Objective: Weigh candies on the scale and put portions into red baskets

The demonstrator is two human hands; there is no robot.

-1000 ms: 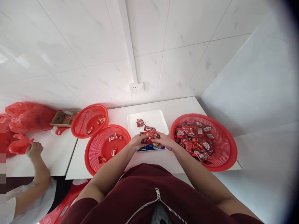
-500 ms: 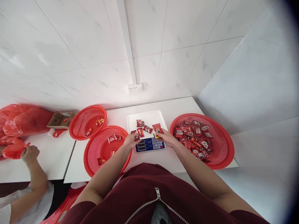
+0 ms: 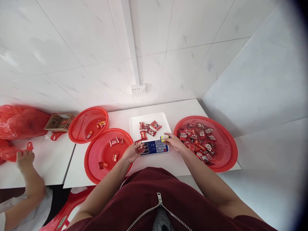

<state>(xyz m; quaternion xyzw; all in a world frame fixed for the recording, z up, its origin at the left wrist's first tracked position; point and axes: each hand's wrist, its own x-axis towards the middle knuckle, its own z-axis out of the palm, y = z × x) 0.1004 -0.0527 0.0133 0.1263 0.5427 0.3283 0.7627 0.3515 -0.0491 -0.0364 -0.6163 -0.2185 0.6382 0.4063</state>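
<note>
A white and blue digital scale (image 3: 155,148) sits on the table in front of me. Several small red snack packets (image 3: 151,132) lie on its white pan (image 3: 135,123). My left hand (image 3: 131,153) is closed on a dark red snack packet (image 3: 140,147), held at the left end of the scale's display panel. Over the panel's right end, my right hand (image 3: 175,143) has its fingers apart and nothing in them. Its fingertips are close to a yellow label (image 3: 165,139) by the keypad and partly cover it.
On the right stands a red basket (image 3: 233,150) heaped with packets. Two red baskets (image 3: 88,166) (image 3: 72,128) with a few packets stand left. Farther left are a cardboard box (image 3: 56,123), red plastic bags (image 3: 22,123) and a co-worker's hand (image 3: 26,158) at a red bag.
My right hand has let go of a red packet, which now lies on the pan. My left hand has moved slightly down, still with its packet. The co-worker's hand has shifted left.
</note>
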